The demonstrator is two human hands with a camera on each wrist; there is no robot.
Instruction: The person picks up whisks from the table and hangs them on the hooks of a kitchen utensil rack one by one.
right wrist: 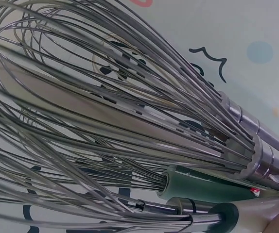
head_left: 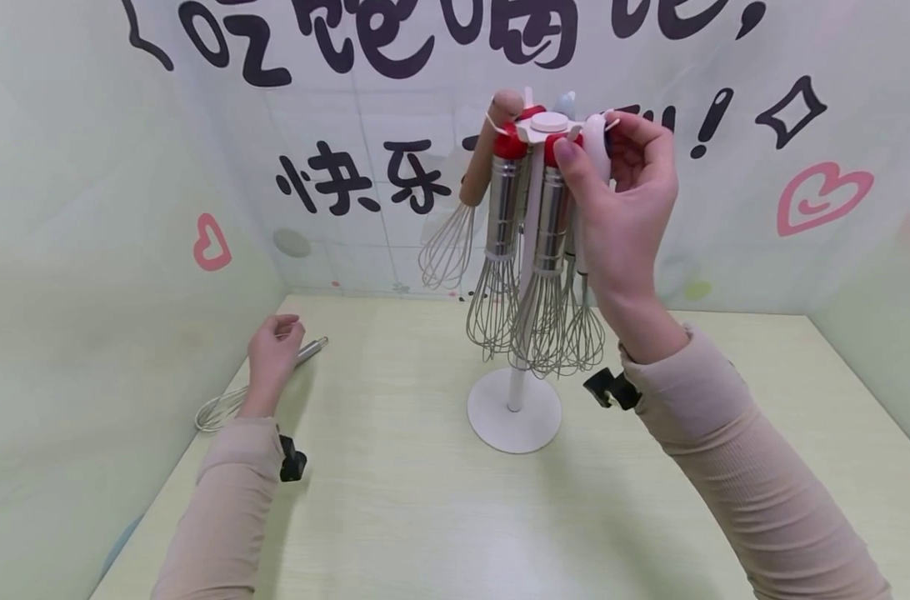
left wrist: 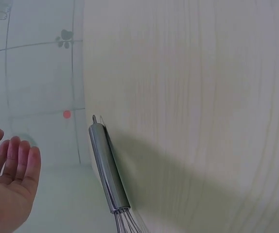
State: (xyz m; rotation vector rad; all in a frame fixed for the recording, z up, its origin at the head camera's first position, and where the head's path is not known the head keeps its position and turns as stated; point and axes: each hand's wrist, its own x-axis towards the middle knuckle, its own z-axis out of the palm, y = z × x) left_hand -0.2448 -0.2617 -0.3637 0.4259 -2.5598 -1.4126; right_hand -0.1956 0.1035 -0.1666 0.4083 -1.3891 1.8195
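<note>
My right hand (head_left: pixel 635 217) is up at the top of a white whisk stand (head_left: pixel 549 123), fingers curled round the white handle (head_left: pixel 596 154) of a whisk. Its thumb lies close to a red-topped steel-handled whisk (head_left: pixel 551 217). Wires and handles of several hanging whisks fill the right wrist view, with the white handle (right wrist: pixel 258 216) at the lower right. Down at the left, my left hand (head_left: pixel 273 354) hovers by a steel whisk (head_left: pixel 311 352) on the table, its fingers loosely bent and holding nothing. The left wrist view shows that whisk's handle (left wrist: pixel 109 170) apart from the hand.
Also on the stand hang a wooden-handled whisk (head_left: pixel 479 162), tilted outward, and a green-handled one (right wrist: pixel 205 187). A round white base (head_left: pixel 513 437) supports the stand on the pale table (head_left: pixel 395 500). Printed wall sheets (head_left: pixel 350 250) enclose the back and sides.
</note>
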